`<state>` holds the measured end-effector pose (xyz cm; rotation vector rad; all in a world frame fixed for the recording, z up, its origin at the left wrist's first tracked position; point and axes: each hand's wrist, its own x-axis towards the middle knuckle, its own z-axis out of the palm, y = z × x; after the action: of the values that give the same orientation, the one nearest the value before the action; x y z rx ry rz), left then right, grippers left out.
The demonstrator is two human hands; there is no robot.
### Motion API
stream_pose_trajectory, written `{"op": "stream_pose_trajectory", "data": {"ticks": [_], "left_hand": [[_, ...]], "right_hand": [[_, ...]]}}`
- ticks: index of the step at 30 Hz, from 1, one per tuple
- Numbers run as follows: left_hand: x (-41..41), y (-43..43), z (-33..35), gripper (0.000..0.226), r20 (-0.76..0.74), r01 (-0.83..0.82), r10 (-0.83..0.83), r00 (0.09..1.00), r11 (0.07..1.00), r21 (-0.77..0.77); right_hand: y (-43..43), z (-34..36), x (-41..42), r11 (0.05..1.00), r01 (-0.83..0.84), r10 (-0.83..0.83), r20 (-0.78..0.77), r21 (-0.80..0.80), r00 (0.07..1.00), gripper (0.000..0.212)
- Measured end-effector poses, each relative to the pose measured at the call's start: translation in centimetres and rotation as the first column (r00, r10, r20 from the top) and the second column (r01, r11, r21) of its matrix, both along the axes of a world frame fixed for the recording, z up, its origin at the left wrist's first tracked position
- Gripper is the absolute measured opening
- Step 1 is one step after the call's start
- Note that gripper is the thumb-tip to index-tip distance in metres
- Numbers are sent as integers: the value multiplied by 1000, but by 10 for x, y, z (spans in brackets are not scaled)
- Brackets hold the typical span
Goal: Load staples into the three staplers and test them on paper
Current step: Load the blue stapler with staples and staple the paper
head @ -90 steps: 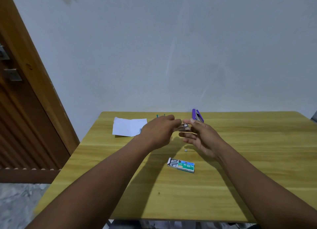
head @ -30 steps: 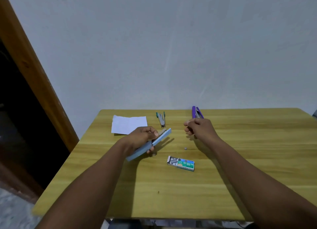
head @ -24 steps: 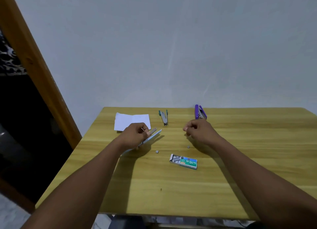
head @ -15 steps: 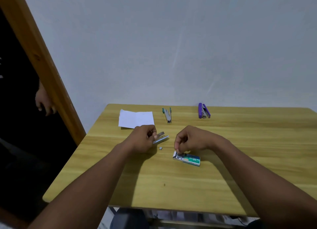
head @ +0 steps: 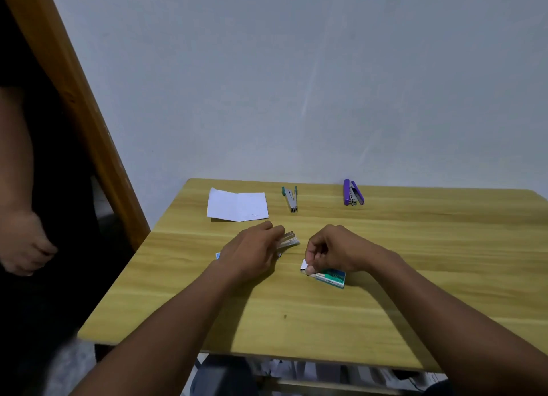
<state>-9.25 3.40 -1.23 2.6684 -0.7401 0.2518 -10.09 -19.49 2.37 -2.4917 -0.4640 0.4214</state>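
My left hand holds a light blue stapler down on the wooden table; its metal front sticks out past my fingers and a blue end shows behind my wrist. My right hand pinches the open end of a small green and white staple box lying on the table. A green stapler lies near the back edge. A purple stapler lies further right. A folded white paper rests at the back left.
Another person's arm and hand hang at the far left, beside a wooden door frame. A grey wall stands right behind the table. The table's front edge is close to me.
My left hand lowered the blue stapler onto the table. My right hand moved from beside the purple stapler down to the staple box. The view shifted left and another person's hand came into sight.
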Motion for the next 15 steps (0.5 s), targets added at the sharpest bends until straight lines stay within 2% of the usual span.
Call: {"op": "stream_pose_trajectory", "data": {"ticks": [5, 10, 15], "left_hand": [[-4, 2, -7, 13, 141, 83, -98, 985, 991, 105], [-4, 3, -8, 19, 166, 108, -136, 977, 980, 170], [-4, 4, -8, 17, 158, 101, -129, 979, 979, 176]], "right_hand": [[-1, -3, 1, 1000, 16, -15, 37, -13, 999, 15], [8, -2, -6, 987, -4, 36, 201, -158, 979, 9], [8, -1, -10, 971, -15, 73, 236, -239, 969, 15]]}}
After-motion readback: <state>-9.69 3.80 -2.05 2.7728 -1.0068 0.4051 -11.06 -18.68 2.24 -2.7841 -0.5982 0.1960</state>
